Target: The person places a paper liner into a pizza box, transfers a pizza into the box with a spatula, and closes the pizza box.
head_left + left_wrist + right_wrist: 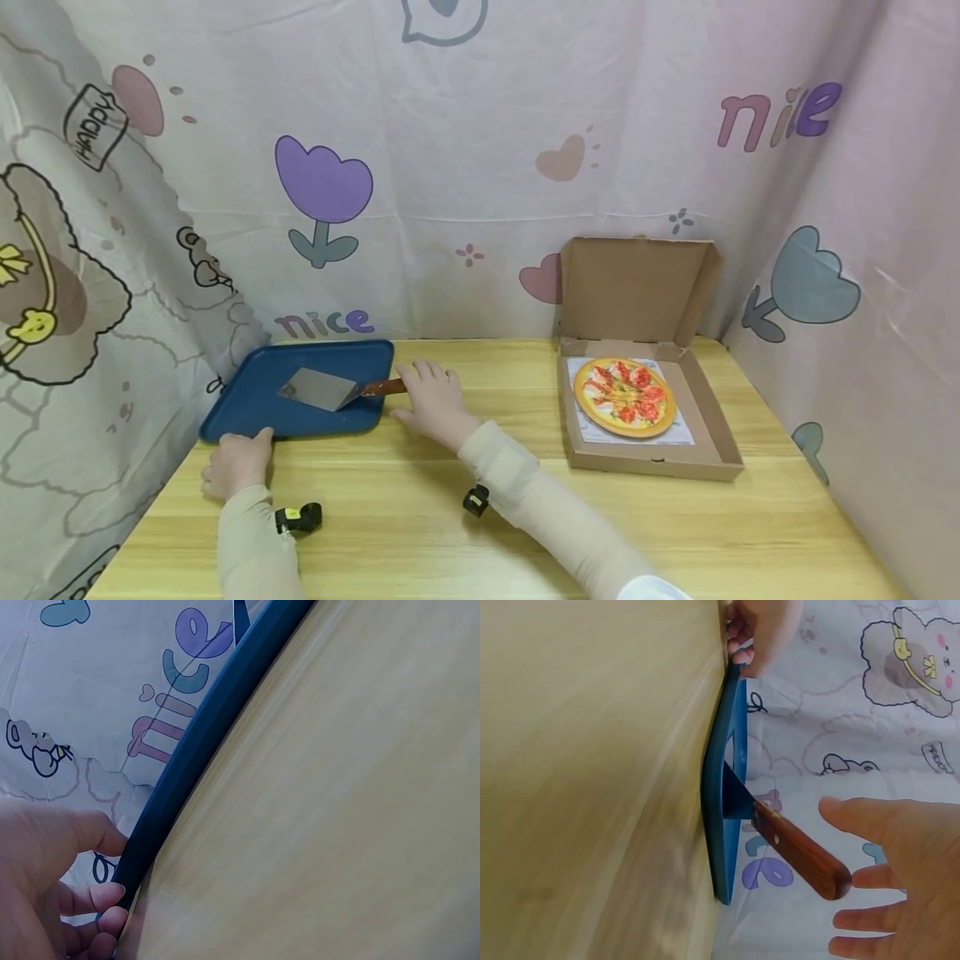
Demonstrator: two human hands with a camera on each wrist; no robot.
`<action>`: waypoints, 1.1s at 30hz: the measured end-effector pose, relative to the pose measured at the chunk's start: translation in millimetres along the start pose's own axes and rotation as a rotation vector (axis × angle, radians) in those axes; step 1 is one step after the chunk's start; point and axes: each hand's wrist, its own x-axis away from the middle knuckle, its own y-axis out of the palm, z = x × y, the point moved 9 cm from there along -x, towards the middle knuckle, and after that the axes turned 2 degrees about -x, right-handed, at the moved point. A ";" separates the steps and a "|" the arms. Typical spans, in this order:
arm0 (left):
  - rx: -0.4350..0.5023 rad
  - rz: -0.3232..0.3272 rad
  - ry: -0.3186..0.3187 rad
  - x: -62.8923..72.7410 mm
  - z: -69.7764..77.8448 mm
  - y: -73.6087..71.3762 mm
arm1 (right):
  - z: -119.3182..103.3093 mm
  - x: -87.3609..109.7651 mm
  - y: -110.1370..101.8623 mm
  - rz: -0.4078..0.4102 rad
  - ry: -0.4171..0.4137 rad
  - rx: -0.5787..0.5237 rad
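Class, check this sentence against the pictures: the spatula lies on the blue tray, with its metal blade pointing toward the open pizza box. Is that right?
Not quite. The spatula lies on the blue tray, but its wooden handle, not its metal blade, points toward the open pizza box. The head view shows this.

Spatula [318,389] lies on tray [330,355] at left, pizza [625,397] in box [633,292] at right.

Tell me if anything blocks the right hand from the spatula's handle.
Nothing visible stands between the right hand and the spatula's handle, whose end sticks out past the edge of the tray toward that hand.
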 end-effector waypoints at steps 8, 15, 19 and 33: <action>0.001 0.001 -0.001 -0.9 0.9 -0.4 | 15.9 14.5 -9.2 0.021 0.017 -0.035; -0.004 0.001 0.008 -0.6 1.7 -1.2 | 30.7 24.3 -17.6 0.047 0.032 -0.061; -0.008 -0.012 0.015 -0.6 -0.7 -2.4 | 40.2 29.1 -20.0 0.059 0.041 -0.080; 0.132 0.020 0.182 31.7 45.4 -29.8 | 77.5 43.6 -28.0 0.066 0.097 -0.156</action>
